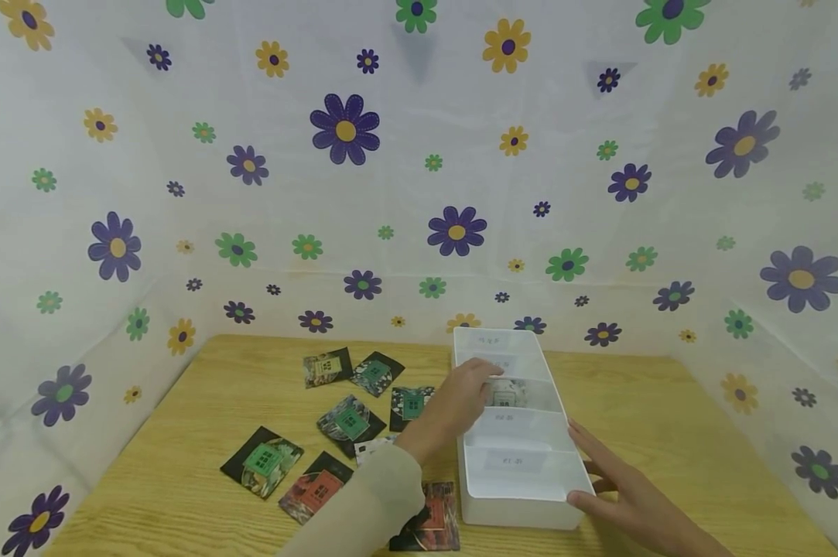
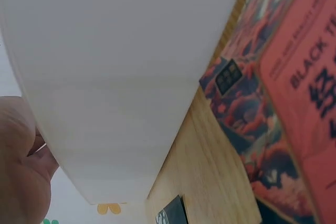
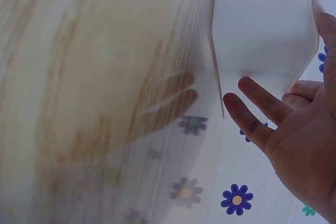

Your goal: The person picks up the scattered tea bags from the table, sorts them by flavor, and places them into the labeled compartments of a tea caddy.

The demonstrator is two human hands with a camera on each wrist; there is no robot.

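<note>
A long white box (image 1: pixel 523 510) with several compartments stands on the table. My left hand (image 1: pixel 456 398) reaches over its left wall, fingertips by a pale tea packet (image 1: pixel 509 394) in the middle compartment. Whether they pinch that packet is hidden. In the left wrist view, the box's side wall (image 2: pixel 105 98) covers most of the fingers. My right hand (image 1: pixel 624 495) rests against the box's right side, thumb at the near corner. Its fingers look spread and mostly straight in the right wrist view, beside the white wall (image 3: pixel 262 24).
Left of the box lie several tea packets: green-labelled ones (image 1: pixel 261 462), a yellow-labelled one (image 1: pixel 326 367) and red-labelled ones (image 1: pixel 314 487). One red packet reading "BLACK TE" (image 2: pixel 299 93) lies close to the box. A flowered white curtain (image 1: pixel 391 193) surrounds the wooden table (image 1: pixel 182 433).
</note>
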